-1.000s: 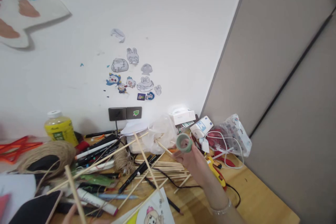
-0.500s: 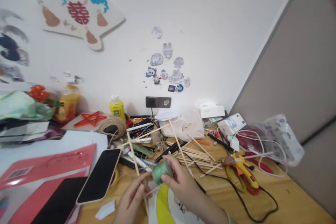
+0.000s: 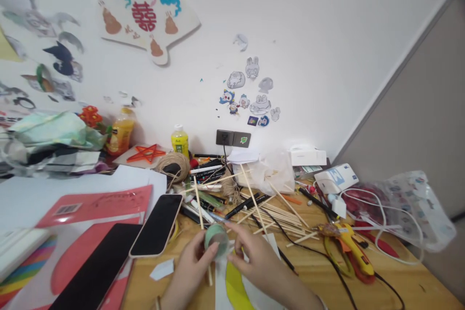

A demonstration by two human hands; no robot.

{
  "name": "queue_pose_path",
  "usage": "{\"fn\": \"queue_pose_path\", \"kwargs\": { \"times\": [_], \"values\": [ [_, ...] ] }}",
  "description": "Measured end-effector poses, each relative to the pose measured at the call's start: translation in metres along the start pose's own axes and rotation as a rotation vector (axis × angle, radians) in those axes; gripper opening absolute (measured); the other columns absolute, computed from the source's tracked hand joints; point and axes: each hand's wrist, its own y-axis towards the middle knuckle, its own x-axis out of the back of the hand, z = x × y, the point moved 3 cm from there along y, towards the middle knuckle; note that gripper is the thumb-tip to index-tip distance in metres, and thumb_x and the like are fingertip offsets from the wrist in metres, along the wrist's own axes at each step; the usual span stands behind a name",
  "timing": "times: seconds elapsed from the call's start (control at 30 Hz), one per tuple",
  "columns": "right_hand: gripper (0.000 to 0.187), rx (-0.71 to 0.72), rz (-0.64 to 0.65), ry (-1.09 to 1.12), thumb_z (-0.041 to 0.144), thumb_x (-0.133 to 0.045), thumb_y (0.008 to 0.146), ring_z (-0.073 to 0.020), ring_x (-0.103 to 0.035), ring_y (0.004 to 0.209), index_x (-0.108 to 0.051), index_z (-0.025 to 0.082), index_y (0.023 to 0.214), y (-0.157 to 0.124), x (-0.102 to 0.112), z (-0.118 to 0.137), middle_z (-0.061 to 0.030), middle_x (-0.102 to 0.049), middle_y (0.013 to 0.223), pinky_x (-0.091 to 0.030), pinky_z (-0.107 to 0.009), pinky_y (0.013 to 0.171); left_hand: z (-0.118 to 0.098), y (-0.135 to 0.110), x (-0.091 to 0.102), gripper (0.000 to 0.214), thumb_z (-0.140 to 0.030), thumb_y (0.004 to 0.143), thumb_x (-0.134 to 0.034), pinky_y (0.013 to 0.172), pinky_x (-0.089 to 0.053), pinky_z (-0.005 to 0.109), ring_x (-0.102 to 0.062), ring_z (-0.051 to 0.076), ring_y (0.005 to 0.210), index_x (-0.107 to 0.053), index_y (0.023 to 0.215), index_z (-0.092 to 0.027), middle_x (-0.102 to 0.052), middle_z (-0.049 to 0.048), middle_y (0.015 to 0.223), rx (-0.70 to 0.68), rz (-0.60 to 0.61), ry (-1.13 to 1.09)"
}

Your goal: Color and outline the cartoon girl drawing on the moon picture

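My left hand (image 3: 192,261) is closed round a spool of green thread (image 3: 215,236), its thumb lying across the near face. A thin wooden stick (image 3: 198,203) runs behind that hand, and its lower end shows below the fingers; whether the hand also grips it I cannot tell. Just right of the spool is my right hand (image 3: 254,256), fingers apart and index finger stretched toward the spool. No thread shows clearly between the hands. Beneath them lies white paper with a yellow crescent (image 3: 236,283). Another long stick (image 3: 254,198) slants beyond the right hand.
A phone (image 3: 156,225) and pink folder (image 3: 127,198) lie left. Behind are twine (image 3: 173,167), a red star (image 3: 146,153) and a yellow bottle (image 3: 180,141). Loose sticks (image 3: 283,218) are spread right of centre. A yellow glue gun (image 3: 354,249) trails a black cord.
The spool has passed from my right hand to my left and turned. My right hand has let go, its index finger now extended. The view has swung left.
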Motion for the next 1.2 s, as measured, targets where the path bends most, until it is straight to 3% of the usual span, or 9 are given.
{"fn": "queue_pose_path", "kwargs": {
  "times": [0.1,0.23,0.33,0.43,0.53,0.67,0.87,1.0,1.2],
  "values": [
    [0.025,-0.039,-0.079,0.256,0.017,-0.054,0.082,-0.0115,-0.046,0.052,-0.065,0.022,0.104,0.004,0.017,-0.01,0.0057,-0.05,0.061,-0.034,-0.02,0.048,-0.001,-0.006,0.003,0.036,-0.047,0.073,-0.063,0.07,-0.055,0.034,-0.065,0.024,0.081,-0.065,0.093,-0.016,-0.07,0.009,0.093,-0.179,0.013,0.221],
    [0.017,-0.12,-0.096,0.44,0.017,-0.051,0.082,-0.0105,-0.042,0.048,-0.063,0.019,0.093,0.009,0.023,-0.012,0.0069,-0.044,0.057,-0.032,-0.02,0.045,-0.012,-0.014,-0.003,0.03,-0.035,0.072,-0.066,0.065,-0.052,0.03,-0.063,0.021,0.075,-0.062,0.097,-0.02,-0.066,0.0046,0.085,-0.39,0.078,0.494],
    [0.021,-0.087,-0.114,0.335,0.013,-0.048,0.082,-0.0133,-0.051,0.056,-0.062,0.019,0.095,0.007,0.015,0.001,0.0038,-0.053,0.063,-0.039,-0.022,0.052,-0.017,-0.017,-0.007,0.025,-0.032,0.071,-0.067,0.058,-0.049,0.027,-0.06,0.019,0.068,-0.059,0.091,-0.02,-0.062,0.0018,0.077,-0.466,0.043,0.606],
    [0.025,0.046,-0.158,0.084,0.011,-0.046,0.082,-0.0198,-0.061,0.075,-0.062,0.02,0.099,-0.001,-0.002,0.018,-0.0037,-0.065,0.081,-0.045,-0.029,0.065,-0.019,-0.019,-0.008,0.016,-0.029,0.069,-0.067,0.054,-0.046,0.025,-0.057,0.018,0.063,-0.056,0.077,-0.021,-0.058,0.0004,0.071,-0.519,-0.025,0.672],
    [0.027,0.173,-0.206,-0.19,0.008,-0.043,0.08,-0.0228,-0.063,0.076,-0.061,0.02,0.096,-0.011,-0.022,0.03,-0.0073,-0.065,0.086,-0.045,-0.032,0.066,-0.02,-0.021,-0.007,0.011,-0.026,0.07,-0.063,0.053,-0.044,0.025,-0.056,0.018,0.062,-0.053,0.072,-0.021,-0.057,0.001,0.07,-0.569,-0.086,0.696],
    [0.031,0.224,-0.305,-0.294,0.007,-0.045,0.074,-0.023,-0.06,0.071,-0.06,0.021,0.098,-0.017,-0.035,0.033,-0.0072,-0.062,0.084,-0.043,-0.031,0.06,-0.021,-0.022,-0.007,0.007,-0.025,0.075,-0.058,0.053,-0.045,0.026,-0.057,0.018,0.063,-0.053,0.071,-0.021,-0.057,0.0024,0.071,-0.553,-0.087,0.627],
    [0.024,0.223,-0.429,-0.007,0.007,-0.041,0.084,-0.0174,-0.061,0.07,-0.058,0.022,0.09,-0.011,-0.017,0.017,-0.0022,-0.062,0.078,-0.044,-0.025,0.061,-0.02,-0.022,-0.011,0.017,-0.026,0.076,-0.067,0.071,-0.053,0.029,-0.062,0.021,0.085,-0.062,0.091,-0.022,-0.064,0.0056,0.091,-0.447,0.119,0.416],
    [0.019,0.259,-0.457,0.088,0.009,-0.045,0.085,-0.0161,-0.061,0.071,-0.059,0.022,0.089,-0.011,-0.01,0.012,-0.0014,-0.064,0.077,-0.046,-0.024,0.063,-0.019,-0.021,-0.011,0.018,-0.028,0.085,-0.057,0.076,-0.052,0.027,-0.063,0.02,0.087,-0.064,0.102,-0.025,-0.067,0.0056,0.094,-0.436,0.186,0.325],
    [0.017,0.381,-0.381,-0.01,0.01,-0.05,0.085,-0.0168,-0.063,0.07,-0.061,0.023,0.091,-0.017,-0.013,0.019,-0.0023,-0.068,0.077,-0.047,-0.025,0.065,-0.015,-0.014,-0.009,0.024,-0.037,0.087,-0.054,0.058,-0.05,0.021,-0.061,0.016,0.063,-0.066,0.073,-0.021,-0.066,0.0029,0.068,-0.327,0.058,0.215]
  ]
}}
